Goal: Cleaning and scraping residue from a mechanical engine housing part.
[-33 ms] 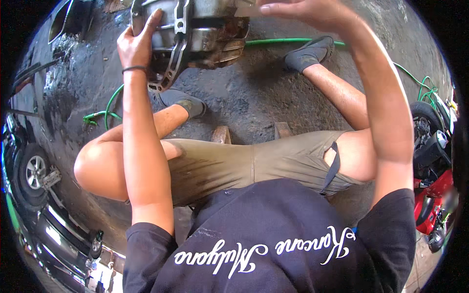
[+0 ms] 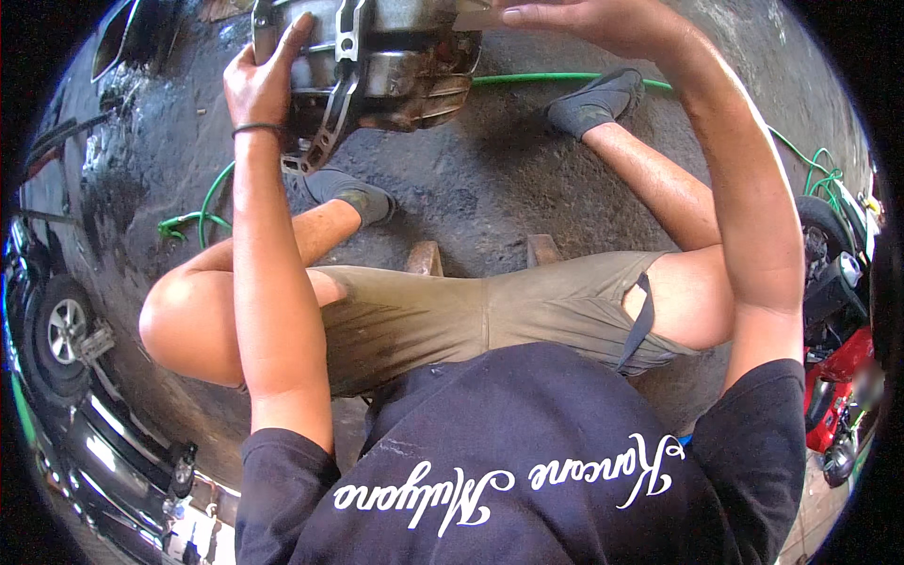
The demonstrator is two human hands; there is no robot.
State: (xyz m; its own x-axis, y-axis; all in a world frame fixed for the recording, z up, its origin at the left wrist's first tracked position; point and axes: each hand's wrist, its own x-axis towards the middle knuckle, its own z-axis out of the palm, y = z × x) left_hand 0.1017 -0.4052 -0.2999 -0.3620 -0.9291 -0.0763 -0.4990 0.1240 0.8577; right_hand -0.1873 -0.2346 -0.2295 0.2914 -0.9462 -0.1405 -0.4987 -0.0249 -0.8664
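Observation:
At the top, my left hand (image 2: 259, 85) grips the left side of a grimy metal casing (image 2: 395, 80), thumb along its front. A bolted-on silver bracket (image 2: 347, 42) runs down its face to a lower end near my left wrist. My right hand (image 2: 556, 17), partly cut off by the upper edge, is at the casing's upper right, fingers closed on a flat brownish piece that I cannot make out clearly. The casing's top is out of view.
My bent legs frame the dark, grimy floor (image 2: 480, 188), with two blocks (image 2: 424, 259) near my shorts. A green hose (image 2: 527, 78) crosses behind the casing. A black car (image 2: 104, 443) with a wheel (image 2: 68, 334) is left; a red motorbike (image 2: 838, 395) is right.
The casing and my left hand have shifted very slightly left and up. My right forearm has moved a little to the right; both hands keep their hold.

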